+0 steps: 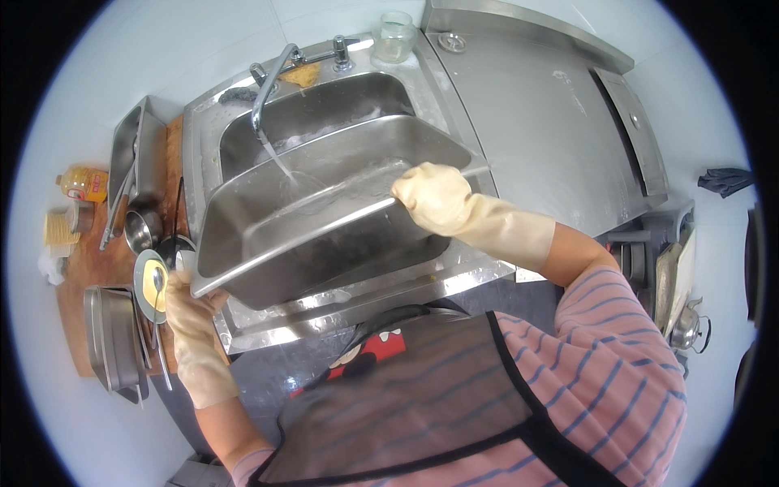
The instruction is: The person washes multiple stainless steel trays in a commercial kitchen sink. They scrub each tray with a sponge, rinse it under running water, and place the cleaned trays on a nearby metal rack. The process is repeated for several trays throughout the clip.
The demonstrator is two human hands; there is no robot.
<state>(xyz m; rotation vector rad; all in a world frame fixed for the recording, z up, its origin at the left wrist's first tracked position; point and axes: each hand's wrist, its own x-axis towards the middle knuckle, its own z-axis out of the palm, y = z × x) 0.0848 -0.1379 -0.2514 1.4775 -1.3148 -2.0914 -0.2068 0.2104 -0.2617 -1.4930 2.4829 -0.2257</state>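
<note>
Both my hands wear cream rubber gloves. A large, deep stainless-steel pan (426, 141) lies tilted across the steel sink (322, 100). My left hand (190, 307) grips the pan at its near left corner, its fingers partly hidden beneath the rim. On the near rim towards the right, my right hand (433, 198) is closed in a fist. A stream of water (279, 159) falls from the curved chrome faucet (268, 91) into the pan, where water spreads over the inside.
Behind the sink are a yellow sponge (301, 75), a dark scouring pad (237, 95) and a glass jar (394, 39). At left, a wooden tabletop (91, 268) bears steel pans (109, 335), an oil bottle (85, 184) and a bowl with yellow contents (150, 286). A steel counter (535, 122) adjoins at right.
</note>
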